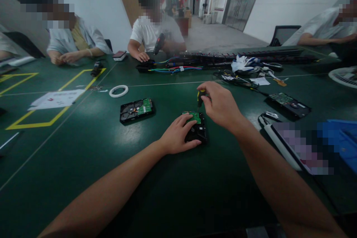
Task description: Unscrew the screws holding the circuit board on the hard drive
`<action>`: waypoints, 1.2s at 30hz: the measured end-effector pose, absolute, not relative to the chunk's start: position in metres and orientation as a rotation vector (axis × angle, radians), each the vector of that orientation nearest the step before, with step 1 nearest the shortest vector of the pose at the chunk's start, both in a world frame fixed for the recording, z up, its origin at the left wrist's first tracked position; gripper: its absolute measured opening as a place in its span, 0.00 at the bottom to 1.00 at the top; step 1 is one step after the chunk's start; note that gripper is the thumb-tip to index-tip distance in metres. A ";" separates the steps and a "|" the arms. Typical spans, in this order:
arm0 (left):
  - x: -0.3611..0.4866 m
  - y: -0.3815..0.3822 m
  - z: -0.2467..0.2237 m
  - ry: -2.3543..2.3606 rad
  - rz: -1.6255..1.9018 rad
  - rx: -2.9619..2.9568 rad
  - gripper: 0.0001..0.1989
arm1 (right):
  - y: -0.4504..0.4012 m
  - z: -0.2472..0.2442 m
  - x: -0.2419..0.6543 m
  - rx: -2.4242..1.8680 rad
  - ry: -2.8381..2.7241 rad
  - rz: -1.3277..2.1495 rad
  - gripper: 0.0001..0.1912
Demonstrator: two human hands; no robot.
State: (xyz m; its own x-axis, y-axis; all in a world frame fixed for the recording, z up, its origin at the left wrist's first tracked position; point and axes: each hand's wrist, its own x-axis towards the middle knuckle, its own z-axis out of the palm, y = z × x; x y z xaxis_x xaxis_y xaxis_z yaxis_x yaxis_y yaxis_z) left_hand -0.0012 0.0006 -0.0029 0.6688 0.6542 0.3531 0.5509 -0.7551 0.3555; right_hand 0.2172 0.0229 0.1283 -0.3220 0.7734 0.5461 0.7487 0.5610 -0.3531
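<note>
A hard drive [199,134] lies in front of me, its green circuit board facing up. My left hand [178,134] rests across it with fingers spread, the fingertips on the board and the thumb over the near end. Above the drive, my right hand [219,104] is closed around a yellow-and-black screwdriver [200,98]. The screwdriver stands nearly upright, its thin shaft pointing down at the board. Whether the tip sits in a screw is too small to tell. A second hard drive [136,110] lies to the left, and a third hard drive [288,105] to the right.
A white tape roll [119,91] and printed sheet [54,99] lie left. Cables [175,69] and white gloves [244,64] lie along the back. A strapped pouch [284,148] and blue object [340,139] are at right. Several people sit around the green table [111,197].
</note>
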 end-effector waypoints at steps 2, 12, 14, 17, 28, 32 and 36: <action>-0.001 0.000 -0.002 0.976 0.695 2.654 0.42 | 0.023 0.129 0.217 -1.208 -2.123 0.027 0.15; -0.001 0.001 -0.002 0.975 0.687 2.647 0.42 | 0.021 0.130 0.216 -1.303 -2.078 -0.028 0.09; -0.001 0.001 -0.003 0.972 0.693 2.644 0.42 | 0.020 0.131 0.215 -1.336 -2.057 -0.056 0.10; -0.001 0.001 -0.003 0.969 0.702 2.637 0.42 | 0.019 0.131 0.215 -1.370 -2.036 -0.107 0.13; -0.001 0.001 -0.002 0.971 0.685 2.643 0.42 | 0.022 0.129 0.215 -1.348 -2.087 -0.034 0.08; -0.001 0.001 -0.002 0.981 0.683 2.649 0.42 | 0.021 0.129 0.215 -1.278 -2.131 -0.018 0.09; 0.000 0.000 -0.001 0.978 0.683 2.644 0.41 | 0.020 0.130 0.215 -1.182 -2.161 0.030 0.12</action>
